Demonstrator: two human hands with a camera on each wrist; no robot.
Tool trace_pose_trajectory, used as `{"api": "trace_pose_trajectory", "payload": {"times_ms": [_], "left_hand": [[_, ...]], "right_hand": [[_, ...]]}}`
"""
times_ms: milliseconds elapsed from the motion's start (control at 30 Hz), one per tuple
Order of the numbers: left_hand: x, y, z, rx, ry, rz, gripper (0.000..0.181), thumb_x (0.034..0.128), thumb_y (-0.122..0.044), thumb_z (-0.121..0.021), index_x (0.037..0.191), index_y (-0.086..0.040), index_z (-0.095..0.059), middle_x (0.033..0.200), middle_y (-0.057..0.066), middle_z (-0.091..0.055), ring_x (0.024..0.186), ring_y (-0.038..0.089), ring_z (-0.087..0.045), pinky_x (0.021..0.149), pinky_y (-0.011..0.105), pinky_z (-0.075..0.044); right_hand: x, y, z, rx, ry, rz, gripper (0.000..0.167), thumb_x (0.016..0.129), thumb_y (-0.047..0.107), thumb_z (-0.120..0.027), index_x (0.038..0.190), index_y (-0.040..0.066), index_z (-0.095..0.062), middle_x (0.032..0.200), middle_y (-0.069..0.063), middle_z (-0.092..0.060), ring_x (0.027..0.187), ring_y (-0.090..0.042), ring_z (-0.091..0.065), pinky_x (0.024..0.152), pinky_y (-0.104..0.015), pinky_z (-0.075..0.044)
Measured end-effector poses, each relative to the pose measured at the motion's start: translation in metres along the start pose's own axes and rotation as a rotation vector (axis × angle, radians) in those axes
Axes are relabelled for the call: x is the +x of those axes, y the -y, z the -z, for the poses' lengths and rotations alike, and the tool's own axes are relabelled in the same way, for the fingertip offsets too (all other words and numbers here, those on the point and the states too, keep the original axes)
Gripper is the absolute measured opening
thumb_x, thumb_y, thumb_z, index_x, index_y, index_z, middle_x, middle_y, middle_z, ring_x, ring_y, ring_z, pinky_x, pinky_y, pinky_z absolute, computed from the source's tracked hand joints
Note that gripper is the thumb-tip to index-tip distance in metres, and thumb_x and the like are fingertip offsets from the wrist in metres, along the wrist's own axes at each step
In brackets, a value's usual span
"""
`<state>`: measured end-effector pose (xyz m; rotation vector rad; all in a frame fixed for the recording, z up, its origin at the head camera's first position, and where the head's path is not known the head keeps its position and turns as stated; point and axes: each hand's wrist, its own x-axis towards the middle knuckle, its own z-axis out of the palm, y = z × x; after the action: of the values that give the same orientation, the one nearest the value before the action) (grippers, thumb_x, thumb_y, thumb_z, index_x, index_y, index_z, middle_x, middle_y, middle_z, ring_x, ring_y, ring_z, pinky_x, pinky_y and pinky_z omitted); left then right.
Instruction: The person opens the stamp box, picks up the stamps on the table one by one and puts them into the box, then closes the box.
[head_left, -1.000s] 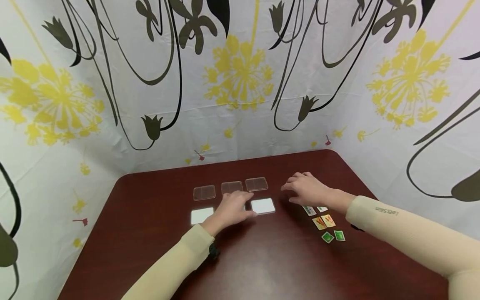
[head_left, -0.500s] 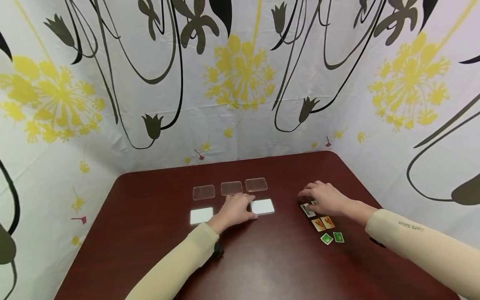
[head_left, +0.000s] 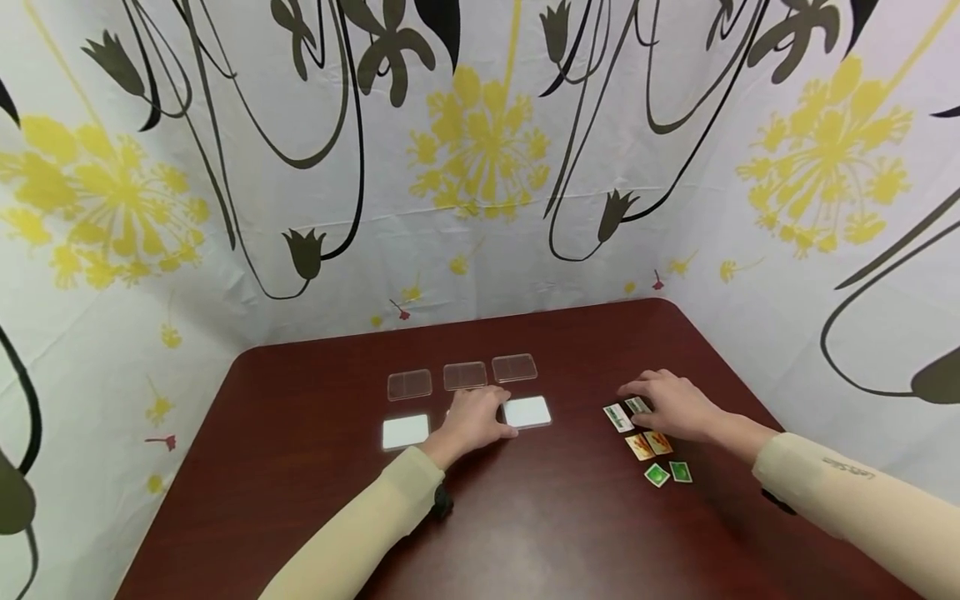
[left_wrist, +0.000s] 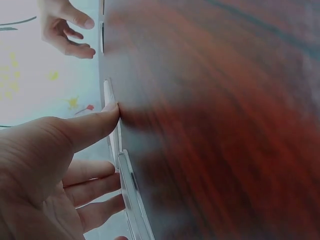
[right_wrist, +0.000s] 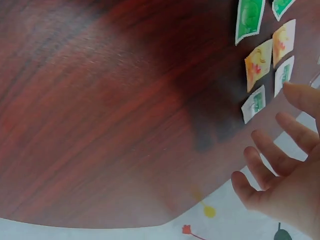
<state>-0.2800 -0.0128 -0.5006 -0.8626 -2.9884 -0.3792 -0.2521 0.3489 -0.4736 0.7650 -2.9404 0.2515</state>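
Note:
My left hand [head_left: 471, 417] rests at the left end of a flat clear case with a white insert [head_left: 527, 412], thumb at its near corner and index finger at its far corner. Another such case, mostly hidden, lies under this hand; a third white-lined case [head_left: 405, 432] is to its left. Fingers spread and loosely bent, my right hand [head_left: 678, 404] hovers over the far pair of white-and-green stamps [head_left: 618, 418]. Its thumb tip [right_wrist: 289, 90] appears beside one of them in the right wrist view, and it holds nothing. Orange stamps [head_left: 640, 447] and green stamps [head_left: 656, 475] lie nearer.
Three clear empty-looking lids, left [head_left: 409, 385], middle [head_left: 465, 376] and right [head_left: 514, 367], lie in a row behind the cases. The dark red table [head_left: 570, 517] has rounded far corners, and a flower-patterned cloth [head_left: 480, 242] hangs around it.
My right hand has moved right and nearer, from beside the stamps to over the far pair, uncovering one white-and-green stamp. The left hand stays almost in place.

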Motion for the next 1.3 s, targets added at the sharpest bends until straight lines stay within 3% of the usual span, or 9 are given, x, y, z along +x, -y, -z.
{"api": "trace_pose_trajectory", "payload": {"times_ms": [467,900,1100,1300], "left_hand": [[0.002,0.006,-0.003,0.036,-0.038,-0.024,0.061,0.0835,-0.053,-0.079,0.131,-0.017,-0.069,0.134,-0.002,-0.064,0.121,0.018,-0.060,0.103,0.053,-0.043],[0.002,0.006,0.000,0.063,-0.015,-0.033,0.057,0.0842,-0.053,-0.078,0.129,-0.018,-0.070,0.130,-0.004,-0.066,0.117,0.018,-0.063,0.103,0.050,-0.044],[0.002,0.005,-0.002,0.042,-0.033,-0.052,0.050,0.0841,-0.051,-0.079,0.122,-0.018,-0.072,0.125,-0.004,-0.069,0.110,0.016,-0.065,0.097,0.046,-0.049],[0.001,0.004,-0.001,0.036,-0.024,-0.043,0.050,0.0845,-0.050,-0.079,0.123,-0.018,-0.072,0.126,-0.004,-0.068,0.111,0.017,-0.065,0.092,0.042,-0.051]], "right_hand": [[-0.013,-0.007,-0.005,0.084,-0.036,-0.079,0.041,0.082,0.019,-0.082,0.122,0.014,-0.073,0.106,-0.010,-0.066,0.095,-0.031,-0.061,0.059,-0.039,-0.045],[-0.015,-0.010,-0.016,0.146,-0.045,-0.138,0.037,0.086,0.019,-0.081,0.121,0.013,-0.074,0.100,-0.007,-0.064,0.087,-0.024,-0.056,0.060,-0.033,-0.042],[-0.016,-0.010,-0.019,0.178,-0.051,-0.177,0.035,0.086,0.016,-0.081,0.119,0.013,-0.075,0.097,-0.006,-0.061,0.077,-0.018,-0.050,0.056,-0.032,-0.039],[-0.013,-0.012,-0.022,0.195,-0.070,-0.183,0.033,0.084,0.014,-0.082,0.117,0.013,-0.076,0.093,-0.005,-0.061,0.078,-0.019,-0.054,0.059,-0.034,-0.042]]}}
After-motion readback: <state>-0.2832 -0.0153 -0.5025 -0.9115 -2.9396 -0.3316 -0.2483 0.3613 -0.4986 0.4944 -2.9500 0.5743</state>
